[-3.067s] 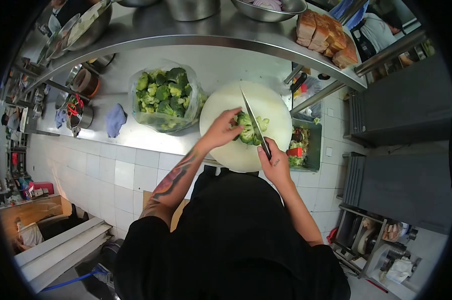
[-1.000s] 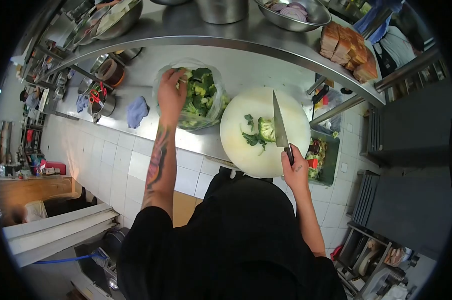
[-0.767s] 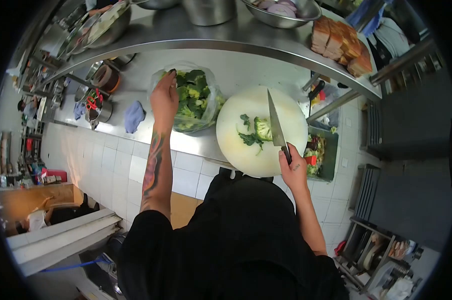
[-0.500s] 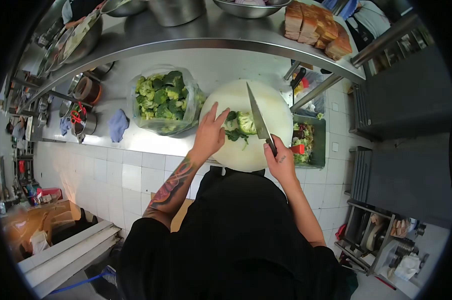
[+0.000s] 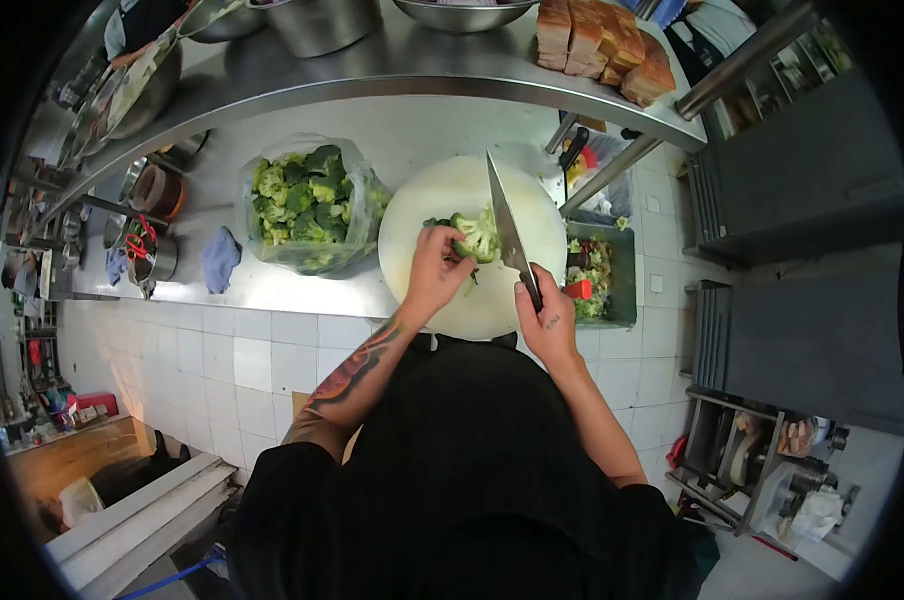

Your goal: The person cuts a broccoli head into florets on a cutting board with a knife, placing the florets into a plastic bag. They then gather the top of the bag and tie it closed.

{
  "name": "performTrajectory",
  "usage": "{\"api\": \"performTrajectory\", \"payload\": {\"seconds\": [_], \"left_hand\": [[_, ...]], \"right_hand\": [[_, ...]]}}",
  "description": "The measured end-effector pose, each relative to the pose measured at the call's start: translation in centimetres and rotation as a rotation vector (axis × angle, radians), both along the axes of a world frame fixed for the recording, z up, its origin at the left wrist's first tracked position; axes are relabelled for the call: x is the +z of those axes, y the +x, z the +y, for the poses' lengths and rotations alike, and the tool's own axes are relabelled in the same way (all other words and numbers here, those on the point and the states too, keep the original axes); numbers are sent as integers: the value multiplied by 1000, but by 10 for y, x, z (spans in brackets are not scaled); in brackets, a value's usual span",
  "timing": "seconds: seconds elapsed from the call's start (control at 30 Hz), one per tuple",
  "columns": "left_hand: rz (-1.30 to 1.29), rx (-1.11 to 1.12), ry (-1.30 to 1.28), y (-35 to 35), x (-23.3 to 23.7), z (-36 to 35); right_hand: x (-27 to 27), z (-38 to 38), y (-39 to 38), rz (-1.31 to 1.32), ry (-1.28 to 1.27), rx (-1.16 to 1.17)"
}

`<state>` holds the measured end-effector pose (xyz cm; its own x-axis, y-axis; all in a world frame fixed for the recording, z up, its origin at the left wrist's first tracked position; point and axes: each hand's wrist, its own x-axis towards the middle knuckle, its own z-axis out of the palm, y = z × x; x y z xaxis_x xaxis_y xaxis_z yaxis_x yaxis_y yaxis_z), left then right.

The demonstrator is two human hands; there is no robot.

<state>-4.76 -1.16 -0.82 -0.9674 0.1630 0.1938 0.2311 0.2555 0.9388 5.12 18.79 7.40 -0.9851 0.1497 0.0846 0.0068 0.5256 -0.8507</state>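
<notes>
On a round white cutting board (image 5: pixel 422 200) lies a broccoli head (image 5: pixel 480 238), its pale cut side facing right. My left hand (image 5: pixel 440 270) has its fingers closed on the left side of the broccoli, partly hiding dark green leaves there. In my right hand (image 5: pixel 549 318) is a chef's knife (image 5: pixel 507 220), gripped by its black handle. The blade points away from me, just right of the broccoli and apart from it. Left of the board stands a clear plastic bag (image 5: pixel 364 240) filled with broccoli florets (image 5: pixel 307 200).
A steel shelf (image 5: pixel 392 85) crosses above the counter, bearing bowls, a pot (image 5: pixel 322 22) and pork belly slabs (image 5: pixel 587 40). A green bin (image 5: pixel 627 280) of trimmings sits right of the board. A blue cloth (image 5: pixel 220 260) lies left. Another person's arm shows at top left.
My left hand has gone from spread fingers beside the broccoli to closing on it. The broccoli has turned slightly. The knife stays upright-pointing at its right, and the whole view has shifted a little.
</notes>
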Motion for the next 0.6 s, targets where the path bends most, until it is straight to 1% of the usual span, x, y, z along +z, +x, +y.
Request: {"api": "performTrajectory", "payload": {"seconds": [0.07, 0.1, 0.2, 0.3, 0.4, 0.43, 0.47, 0.5, 0.53, 0.57, 0.6], "left_hand": [[-71, -24, -1, -3, 19, -6], [-58, -29, 35, -5, 16, -8], [-85, -23, 37, -10, 13, -12], [-96, -11, 58, -11, 9, -13], [-89, -12, 90, -8, 8, -12], [-89, -9, 91, -8, 8, -12], [-85, -6, 95, -9, 6, -12], [-81, -4, 98, -9, 4, -12], [-79, -1, 99, -11, -3, -13], [-106, -12, 159, -14, -13, -14], [-134, -20, 220, -16, -13, -15]], "right_hand": [[8, -2, -3, 61, -18, -1], [10, -4, -5, 60, -19, 0], [15, -13, -14, 135, 18, 16], [20, -23, -23, 319, -1, 72], [18, -29, -32, 311, -12, 86], [8, -29, -38, 312, -12, 90], [-10, -28, -45, 271, 64, 123], [-17, -29, -50, 230, 140, 156], [-22, -29, -50, 232, 141, 159], [-27, -29, -50, 184, 124, 152], [-27, -30, -51, 134, 106, 149]]}}
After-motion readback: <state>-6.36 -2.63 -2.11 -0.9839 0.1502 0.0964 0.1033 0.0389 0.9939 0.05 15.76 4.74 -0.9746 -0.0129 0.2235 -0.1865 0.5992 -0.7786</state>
